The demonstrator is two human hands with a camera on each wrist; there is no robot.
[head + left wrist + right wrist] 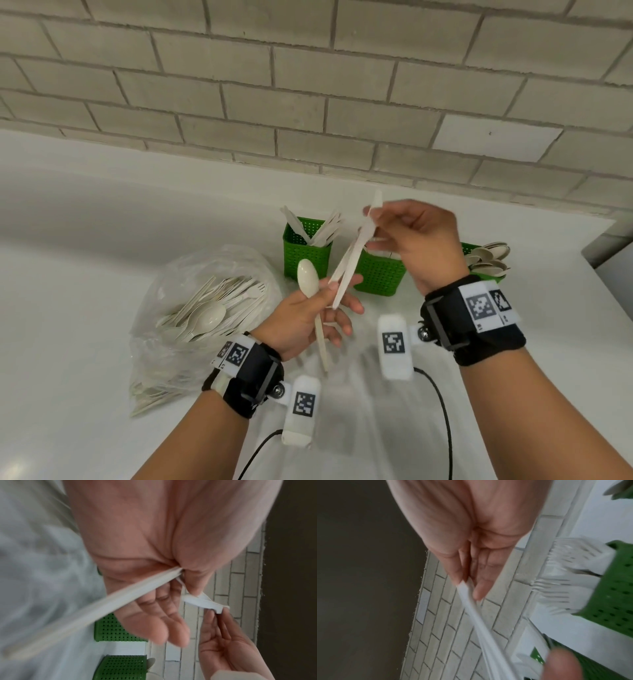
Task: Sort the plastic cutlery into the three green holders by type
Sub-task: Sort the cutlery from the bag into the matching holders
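Observation:
Above the counter my left hand (342,291) grips a cream plastic spoon (307,277), bowl up, together with the lower ends of two long flat knives (347,270). My right hand (373,226) pinches the upper end of one knife between thumb and fingertips (477,592). Behind the hands stand three green holders. The left holder (301,255) has knives, the middle holder (380,275) has forks (556,591), and the right holder (488,274) has spoons. The spoon handle (102,608) crosses my left palm.
A clear plastic bag (191,274) full of mixed cream cutlery lies on the white counter (85,274) to the left. A grey brick wall (308,85) runs behind the holders. The counter's right edge drops off at the far right. Black cables trail from both wrist cameras.

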